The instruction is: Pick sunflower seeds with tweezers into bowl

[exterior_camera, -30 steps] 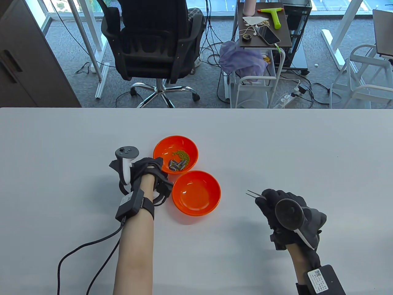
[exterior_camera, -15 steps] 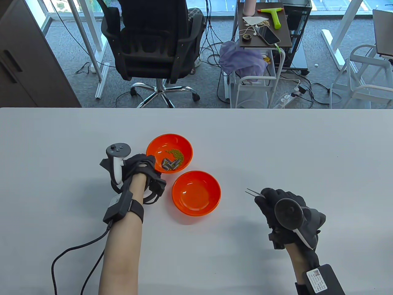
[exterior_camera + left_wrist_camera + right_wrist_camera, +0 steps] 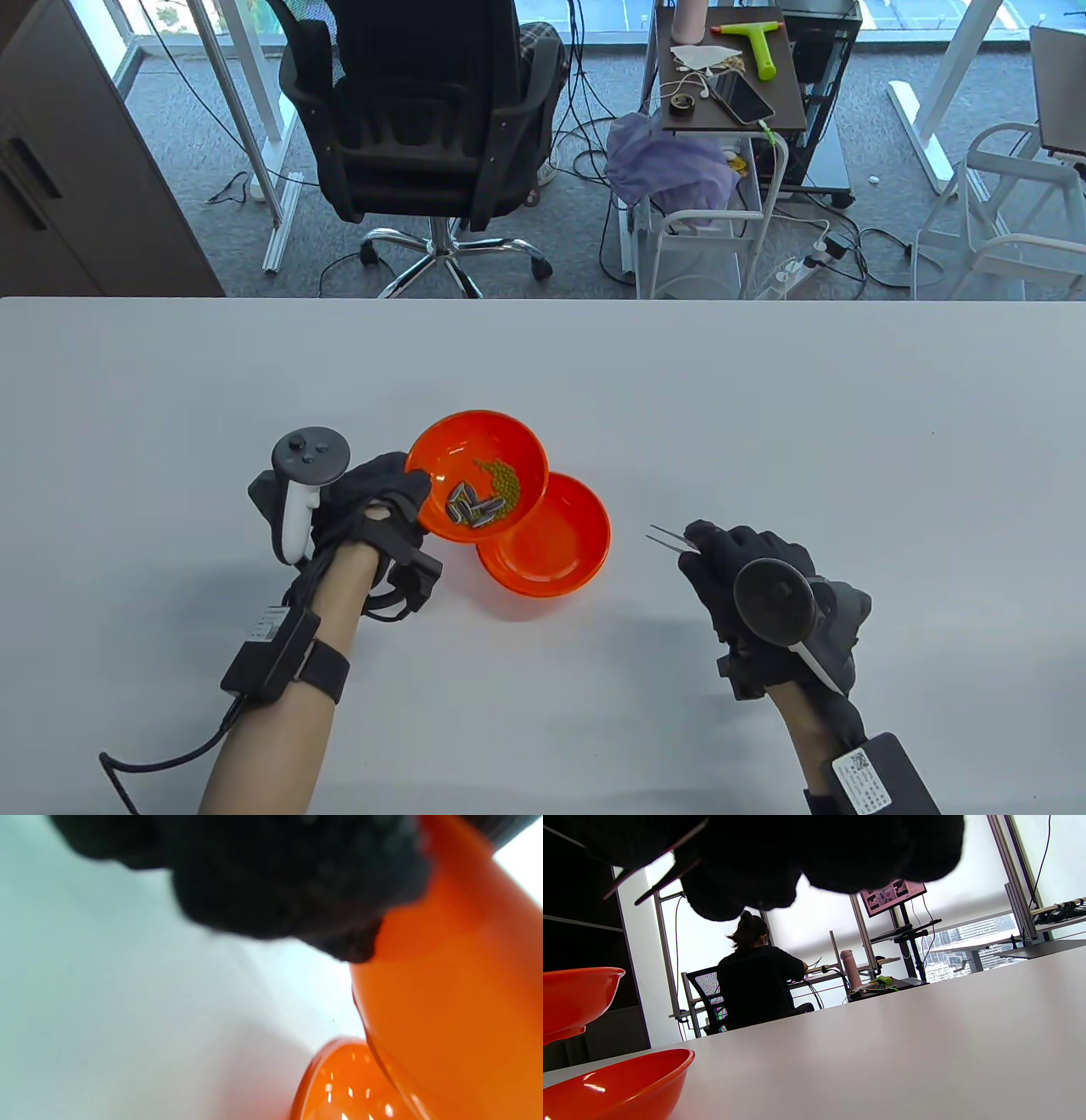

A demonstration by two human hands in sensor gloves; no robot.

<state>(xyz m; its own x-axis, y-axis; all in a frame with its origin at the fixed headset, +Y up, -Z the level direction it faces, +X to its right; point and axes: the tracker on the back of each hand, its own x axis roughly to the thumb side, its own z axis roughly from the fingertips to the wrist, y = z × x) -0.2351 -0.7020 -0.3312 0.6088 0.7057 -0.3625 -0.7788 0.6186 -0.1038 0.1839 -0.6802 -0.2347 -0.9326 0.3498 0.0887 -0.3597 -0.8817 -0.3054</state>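
Observation:
My left hand (image 3: pixel 382 509) grips the rim of an orange bowl (image 3: pixel 441 441) and holds it lifted and tilted over the left edge of a second, empty orange bowl (image 3: pixel 564 543) on the table. The held bowl carries several striped sunflower seeds (image 3: pixel 473 511) and a small heap of green beans (image 3: pixel 502 481). In the left wrist view the held bowl (image 3: pixel 449 1001) hangs over the empty bowl's rim (image 3: pixel 335 1077). My right hand (image 3: pixel 747 586) holds metal tweezers (image 3: pixel 668 537), tips apart and empty, right of the bowls. The tweezers (image 3: pixel 657 870) and both bowls (image 3: pixel 615 1082) show in the right wrist view.
The white table (image 3: pixel 764 407) runs across the view. Beyond its far edge stand an office chair (image 3: pixel 424 127) and a cart (image 3: pixel 730 76) with small items. A black cable (image 3: pixel 161 755) trails from my left wrist.
My left hand has lifted the seed bowl off the table and brought it nearer and right, tilted over the empty bowl's edge. My right hand with the tweezers moved slightly left.

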